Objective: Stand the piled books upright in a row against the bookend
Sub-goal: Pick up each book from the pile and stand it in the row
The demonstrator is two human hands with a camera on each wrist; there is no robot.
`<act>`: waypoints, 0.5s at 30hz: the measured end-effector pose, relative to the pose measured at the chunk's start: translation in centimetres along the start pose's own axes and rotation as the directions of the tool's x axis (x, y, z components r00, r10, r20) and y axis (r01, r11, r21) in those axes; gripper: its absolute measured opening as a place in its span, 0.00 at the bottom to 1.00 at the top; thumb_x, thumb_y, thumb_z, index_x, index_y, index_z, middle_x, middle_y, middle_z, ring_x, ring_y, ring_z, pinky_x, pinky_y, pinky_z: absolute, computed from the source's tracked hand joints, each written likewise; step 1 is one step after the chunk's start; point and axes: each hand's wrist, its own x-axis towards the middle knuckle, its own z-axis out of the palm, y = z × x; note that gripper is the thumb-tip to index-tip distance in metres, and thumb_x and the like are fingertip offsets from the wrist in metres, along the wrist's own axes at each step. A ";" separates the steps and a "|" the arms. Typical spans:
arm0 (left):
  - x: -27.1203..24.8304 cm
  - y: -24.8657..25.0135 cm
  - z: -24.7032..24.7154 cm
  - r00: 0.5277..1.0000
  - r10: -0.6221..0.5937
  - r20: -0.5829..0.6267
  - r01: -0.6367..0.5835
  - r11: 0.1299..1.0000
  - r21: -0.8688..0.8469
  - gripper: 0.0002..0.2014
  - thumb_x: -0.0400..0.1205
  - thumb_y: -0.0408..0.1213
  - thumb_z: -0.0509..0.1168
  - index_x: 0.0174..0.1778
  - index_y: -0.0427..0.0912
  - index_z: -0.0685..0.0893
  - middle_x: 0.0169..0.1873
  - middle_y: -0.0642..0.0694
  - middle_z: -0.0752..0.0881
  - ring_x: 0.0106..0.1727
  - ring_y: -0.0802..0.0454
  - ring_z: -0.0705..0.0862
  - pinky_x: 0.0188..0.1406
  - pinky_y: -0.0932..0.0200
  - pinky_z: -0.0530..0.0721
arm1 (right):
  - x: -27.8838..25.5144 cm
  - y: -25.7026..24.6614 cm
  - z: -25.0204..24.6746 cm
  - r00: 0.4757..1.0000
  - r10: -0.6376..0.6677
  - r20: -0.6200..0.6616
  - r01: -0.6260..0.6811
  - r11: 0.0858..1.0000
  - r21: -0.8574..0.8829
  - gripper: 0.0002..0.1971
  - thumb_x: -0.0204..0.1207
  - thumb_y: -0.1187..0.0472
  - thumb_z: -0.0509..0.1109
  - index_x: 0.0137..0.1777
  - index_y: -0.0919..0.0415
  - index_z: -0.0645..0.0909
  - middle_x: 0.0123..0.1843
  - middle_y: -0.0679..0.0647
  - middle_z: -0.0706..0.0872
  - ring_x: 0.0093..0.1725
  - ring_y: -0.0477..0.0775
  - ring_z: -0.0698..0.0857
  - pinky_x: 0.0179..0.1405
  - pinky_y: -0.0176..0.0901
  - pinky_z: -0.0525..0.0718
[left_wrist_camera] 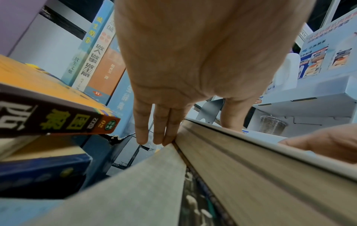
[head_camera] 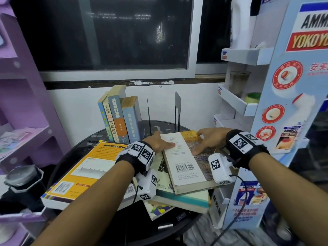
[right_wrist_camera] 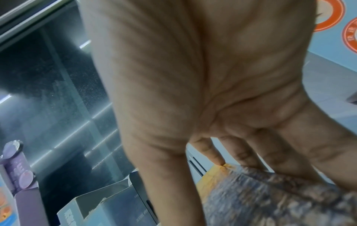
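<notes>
The top book of the pile lies flat, back cover up with a barcode and a yellow patterned strip. My left hand holds its left edge: thumb on the cover, fingers straight down the page edge. The right hand rests spread on the patterned cover. More books lie beneath. A yellow book lies flat to the left. Several books stand upright at the back beside a thin black bookend. A second bookend stands right of it.
The round black table stands against a white wall under a dark window. A purple shelf stands close on the left. A white and blue display stand crowds the right. A black object with a grey top sits near left.
</notes>
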 end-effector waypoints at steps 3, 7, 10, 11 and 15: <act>0.0 0.0 0.0 1.000 0.017 -0.009 -0.017 0.999 0.036 0.43 0.76 0.51 0.72 0.80 0.39 0.56 0.68 0.41 0.79 0.66 0.43 0.80 0.69 0.48 0.77 | 0.0 0.1 0.1 0.999 -0.012 -0.039 0.012 1.000 0.013 0.35 0.72 0.58 0.79 0.76 0.64 0.70 0.59 0.54 0.80 0.54 0.54 0.81 0.57 0.45 0.80; 0.0 -0.2 0.0 0.999 0.035 -0.004 -0.035 0.999 0.038 0.46 0.75 0.53 0.72 0.81 0.38 0.55 0.67 0.42 0.81 0.65 0.43 0.81 0.68 0.46 0.78 | 0.0 0.2 0.1 0.999 -0.018 -0.047 0.019 1.000 0.017 0.35 0.70 0.58 0.80 0.76 0.64 0.70 0.59 0.54 0.83 0.50 0.52 0.83 0.51 0.45 0.82; -0.3 -0.2 0.0 0.998 0.053 -0.024 -0.051 0.995 0.083 0.44 0.77 0.55 0.69 0.81 0.38 0.55 0.68 0.42 0.80 0.66 0.44 0.80 0.68 0.49 0.77 | -0.1 0.0 0.0 0.998 -0.024 -0.062 0.026 0.999 0.031 0.34 0.70 0.60 0.80 0.74 0.65 0.72 0.50 0.51 0.81 0.45 0.50 0.84 0.38 0.39 0.82; -0.4 -0.2 -0.1 0.998 0.061 -0.031 -0.057 0.993 0.100 0.43 0.78 0.55 0.68 0.80 0.38 0.54 0.68 0.42 0.80 0.66 0.44 0.80 0.67 0.51 0.77 | -0.1 0.0 0.0 0.997 -0.025 -0.071 0.028 0.999 0.030 0.34 0.69 0.59 0.80 0.74 0.65 0.72 0.48 0.49 0.82 0.45 0.51 0.85 0.36 0.39 0.83; -0.8 0.1 -0.7 0.992 0.114 -0.050 -0.111 0.992 0.061 0.41 0.78 0.53 0.69 0.80 0.40 0.56 0.66 0.43 0.81 0.64 0.44 0.82 0.67 0.45 0.79 | -0.3 -0.3 -0.2 0.989 -0.018 -0.148 0.023 0.999 0.032 0.36 0.66 0.59 0.83 0.73 0.64 0.72 0.52 0.53 0.83 0.49 0.55 0.85 0.35 0.43 0.84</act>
